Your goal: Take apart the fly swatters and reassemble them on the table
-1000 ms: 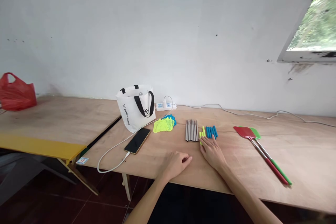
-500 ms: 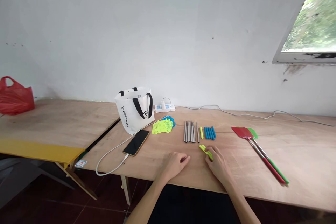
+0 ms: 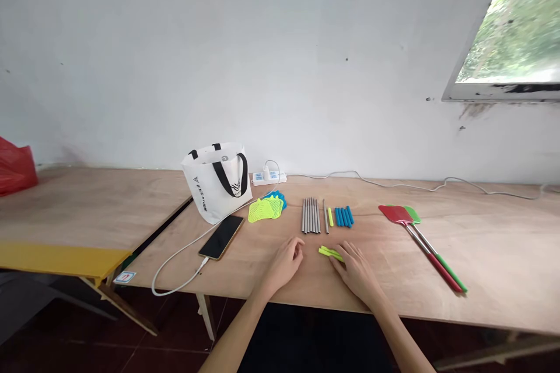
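My right hand (image 3: 353,268) rests on the table with its fingers closed on yellow-green handle tubes (image 3: 326,251), whose ends stick out to the left. My left hand (image 3: 285,261) lies near the table's front with curled fingers and nothing visible in it. Beyond the hands, several metal rods (image 3: 311,215) lie side by side, with a single rod (image 3: 326,217) to their right. After it come one yellow-green tube (image 3: 330,217) and several blue tubes (image 3: 344,217). Yellow-green fly swatter heads (image 3: 262,209) overlap blue swatter heads (image 3: 280,198) farther left.
Two fly swatters lie at right, a red one (image 3: 396,214) over a green one (image 3: 455,277). To the left are a black phone (image 3: 222,237) on a white cable, a white tote bag (image 3: 205,186) and a power strip (image 3: 280,177). A red plastic bag (image 3: 15,166) sits far left.
My right hand has shifted slightly, and the yellow-green tubes in it now lie flatter, pointing more to the left. My left hand's fingers have curled in more. The view has turned slightly right.
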